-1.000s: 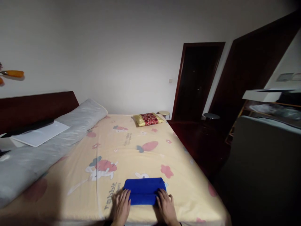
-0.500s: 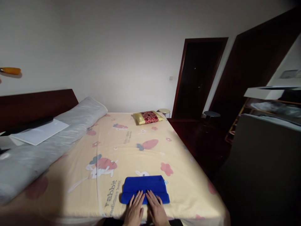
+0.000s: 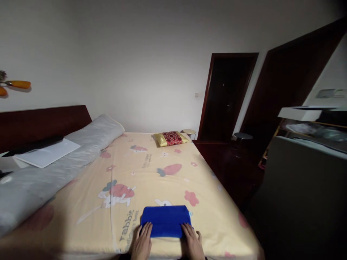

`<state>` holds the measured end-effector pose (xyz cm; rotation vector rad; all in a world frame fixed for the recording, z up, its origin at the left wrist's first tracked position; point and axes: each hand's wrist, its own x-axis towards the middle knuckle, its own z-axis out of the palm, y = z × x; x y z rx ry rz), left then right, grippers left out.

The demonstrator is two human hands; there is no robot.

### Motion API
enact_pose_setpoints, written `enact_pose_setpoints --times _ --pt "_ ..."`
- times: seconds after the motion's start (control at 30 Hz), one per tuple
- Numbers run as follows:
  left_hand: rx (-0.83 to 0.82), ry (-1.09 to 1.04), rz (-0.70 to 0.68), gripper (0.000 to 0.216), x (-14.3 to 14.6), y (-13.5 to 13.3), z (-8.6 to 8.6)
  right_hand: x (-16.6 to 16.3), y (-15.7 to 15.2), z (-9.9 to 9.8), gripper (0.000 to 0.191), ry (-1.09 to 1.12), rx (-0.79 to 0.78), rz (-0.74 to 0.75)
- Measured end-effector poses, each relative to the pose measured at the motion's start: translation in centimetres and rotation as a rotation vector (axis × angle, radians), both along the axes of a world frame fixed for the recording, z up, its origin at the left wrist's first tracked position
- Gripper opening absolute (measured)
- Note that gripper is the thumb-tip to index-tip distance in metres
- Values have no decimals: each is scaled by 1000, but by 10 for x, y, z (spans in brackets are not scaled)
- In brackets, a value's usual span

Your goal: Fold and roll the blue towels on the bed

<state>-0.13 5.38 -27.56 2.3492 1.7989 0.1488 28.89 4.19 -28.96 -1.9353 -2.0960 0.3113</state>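
A folded blue cloth point(image 3: 165, 219) lies on the yellow patterned bed sheet point(image 3: 151, 173) near the bed's front edge. My left hand point(image 3: 142, 243) rests flat by the cloth's near left corner, its fingers stretched out and touching the cloth's edge. At the near right corner my right hand point(image 3: 192, 242) lies the same way, fingertips on the cloth. Both hands are open and hold nothing.
A red and gold cushion point(image 3: 170, 138) sits at the bed's far end. A long grey bolster point(image 3: 54, 169) with a white sheet of paper point(image 3: 46, 153) runs along the left. Dark wooden floor, a doorway point(image 3: 225, 97) and a grey cabinet point(image 3: 303, 195) are to the right.
My hands have moved apart from the middle of the cloth's near edge out to its two near corners. The cloth looks slightly narrower and flatter.
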Motion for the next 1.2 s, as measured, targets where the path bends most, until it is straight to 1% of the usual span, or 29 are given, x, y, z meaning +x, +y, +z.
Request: enact_pose_setpoints --times 0.07,0.17,0.27,0.33,0.37,0.43,0.5,0.57,0.6,0.67,0.73,0.8,0.87,0.93,1.0,1.1,1.13,1.2 --pt "-50 16 33 65 6 9 5 -11 6 12 57 -35 7 -35" --pt "-61 19 60 59 10 22 11 -16 14 25 45 -64 33 -25" --pt "-83 30 106 54 15 26 10 -17 17 27 36 -65 28 -38" --pt "-95 34 126 56 22 24 5 -25 16 25 40 -59 24 -52" --pt "-97 29 119 57 27 21 2 -33 16 24 44 -39 20 -37" --pt "-100 -11 49 60 38 16 -6 -52 15 22 51 41 -9 57" --pt "-103 -75 -57 60 47 13 -12 -70 14 22 56 130 -57 171" --pt "-95 -127 -135 57 45 12 -15 -76 14 25 57 166 -108 242" --pt "-79 -137 -144 54 40 11 -14 -74 14 26 55 162 -117 252" --pt "-36 -124 -99 51 22 10 -10 -57 14 27 54 142 -110 226" --pt "-5 -82 11 52 -2 6 -4 -33 15 24 60 115 -73 132" --pt "0 -35 127 56 -21 2 0 -12 14 17 66 82 -38 32" --pt "30 -7 204 59 -27 -2 1 -3 14 8 66 43 -9 -23" --pt "89 -9 250 59 -18 -2 -3 -9 16 0 58 9 41 -27" --pt "117 -47 209 66 4 1 -11 -27 19 -6 49 -5 97 26" --pt "61 -124 -7 81 36 9 -30 -54 23 -14 54 10 132 167" --pt "39 -135 -65 82 41 12 -37 -59 23 -18 54 17 144 188" --pt "25 -136 -103 78 38 14 -51 -58 18 -28 49 14 197 157"
